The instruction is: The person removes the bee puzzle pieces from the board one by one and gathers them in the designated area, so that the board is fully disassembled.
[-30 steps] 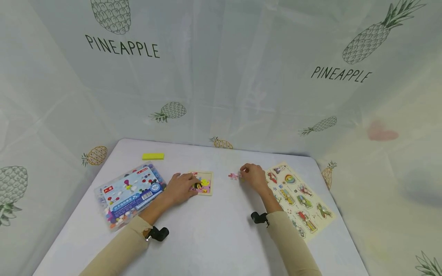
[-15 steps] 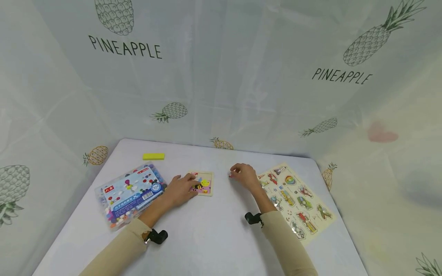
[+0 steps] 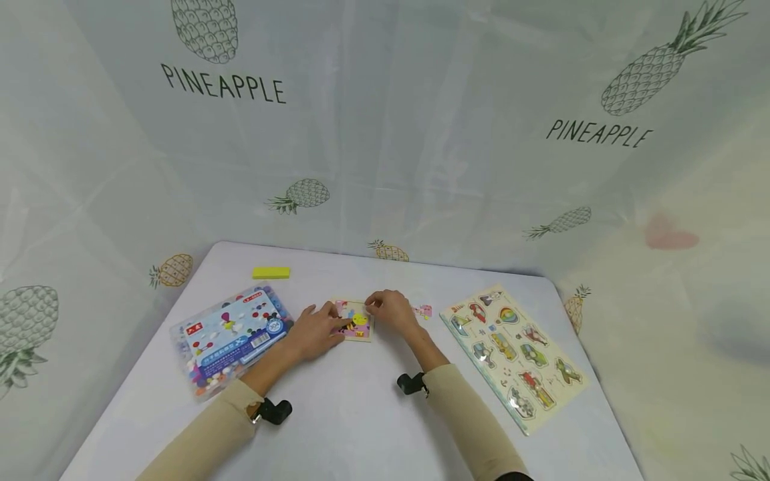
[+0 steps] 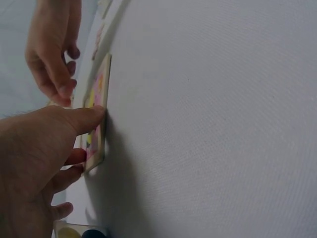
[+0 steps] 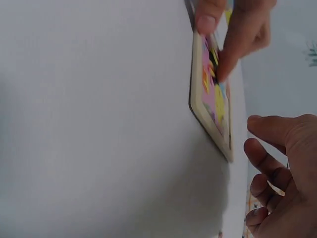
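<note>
A small wooden jigsaw puzzle (image 3: 361, 336) with a pink and yellow bee picture and a pale wooden rim lies on the table between the hands. My left hand (image 3: 313, 332) rests at its left end: the index finger presses on the picture, and the thumb (image 5: 205, 25) touches the near rim. My right hand (image 3: 392, 311) is at the puzzle's far right corner, thumb and index finger pinched together on a small puzzle piece that they mostly hide. In the right wrist view, the right thumb (image 5: 270, 128) covers the index finger. Loose pink pieces (image 3: 424, 310) lie right of that hand.
A clear plastic box (image 3: 234, 337) of colourful beads, with a blue label, stands at the left beside the left forearm. Behind it lies a yellow block (image 3: 271, 272). A larger wooden board (image 3: 511, 401) with vehicle pictures lies at the right. Pineapple-print cloth hangs round the table.
My right hand has picked up a small pink piece from the loose ones and moved left to the puzzle's far right corner. The left hand has stayed on the puzzle.
</note>
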Demonstrator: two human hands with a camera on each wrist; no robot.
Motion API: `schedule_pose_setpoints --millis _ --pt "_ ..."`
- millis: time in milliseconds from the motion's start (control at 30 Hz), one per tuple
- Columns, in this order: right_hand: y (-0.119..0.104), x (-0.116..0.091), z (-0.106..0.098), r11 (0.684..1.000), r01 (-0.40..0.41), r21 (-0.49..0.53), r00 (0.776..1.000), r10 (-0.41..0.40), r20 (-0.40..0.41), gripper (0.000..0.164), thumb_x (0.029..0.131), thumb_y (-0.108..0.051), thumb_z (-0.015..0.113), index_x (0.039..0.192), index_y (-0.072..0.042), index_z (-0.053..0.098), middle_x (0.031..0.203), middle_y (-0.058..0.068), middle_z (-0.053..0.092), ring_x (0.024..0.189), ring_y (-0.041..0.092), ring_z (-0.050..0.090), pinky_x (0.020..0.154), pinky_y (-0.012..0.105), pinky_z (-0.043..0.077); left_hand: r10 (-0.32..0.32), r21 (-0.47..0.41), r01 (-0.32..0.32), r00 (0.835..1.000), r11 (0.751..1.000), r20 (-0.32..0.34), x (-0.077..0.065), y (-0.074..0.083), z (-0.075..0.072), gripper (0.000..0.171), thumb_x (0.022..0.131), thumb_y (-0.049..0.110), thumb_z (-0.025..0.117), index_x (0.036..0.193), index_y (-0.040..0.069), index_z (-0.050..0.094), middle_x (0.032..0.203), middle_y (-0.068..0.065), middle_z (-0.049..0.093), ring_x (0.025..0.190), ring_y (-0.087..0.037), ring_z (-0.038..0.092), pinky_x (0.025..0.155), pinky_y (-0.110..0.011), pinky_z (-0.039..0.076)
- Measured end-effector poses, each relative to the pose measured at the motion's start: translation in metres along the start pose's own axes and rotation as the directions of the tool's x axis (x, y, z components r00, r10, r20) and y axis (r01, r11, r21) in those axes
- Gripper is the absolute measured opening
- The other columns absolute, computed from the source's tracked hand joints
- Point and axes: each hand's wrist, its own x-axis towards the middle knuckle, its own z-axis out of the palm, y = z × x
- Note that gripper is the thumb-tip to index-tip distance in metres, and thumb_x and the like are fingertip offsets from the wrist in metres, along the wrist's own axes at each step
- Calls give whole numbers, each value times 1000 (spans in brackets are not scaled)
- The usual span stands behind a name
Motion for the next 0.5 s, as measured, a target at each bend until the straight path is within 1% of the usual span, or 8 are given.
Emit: schedule_pose_setpoints --millis 67,233,400,500 --pt "-6 2 5 1000 10 11 1000 -10 14 14 96 -25 70 105 -17 77 88 -3 66 84 15 54 79 34 45 10 20 -10 1000 1000 5 0 0 -1 40 96 34 69 134 21 67 114 -6 58 104 -22 59 109 -67 31" --pt "-17 6 17 999 47 -4 998 -47 32 16 96 -26 70 107 -17 78 87 -4 67 84 15 56 83 40 46 32 52 -33 999 998 12 -1 -2 -1 42 95 35 69 135 22 67 112 -6 60 107 -23 59 108 -68 32" --pt "-22 8 30 998 38 -46 999 -37 19 18 97 -27 68 110 -21 77 86 -5 64 85 15 55 83 41 46 33 47 -34 999 998 22 -1 -4 0 43 95 37 69 135 20 66 112 -5 57 105 -22 58 106 -68 33" --pt "-23 8 35 997 30 -65 1000 -30 2 19 97 -26 66 111 -22 77 87 -4 64 86 16 56 83 43 47 33 40 -34 999 999 38 -1 -6 0 44 96 37 68 136 20 65 114 -5 57 109 -22 58 107 -68 32"
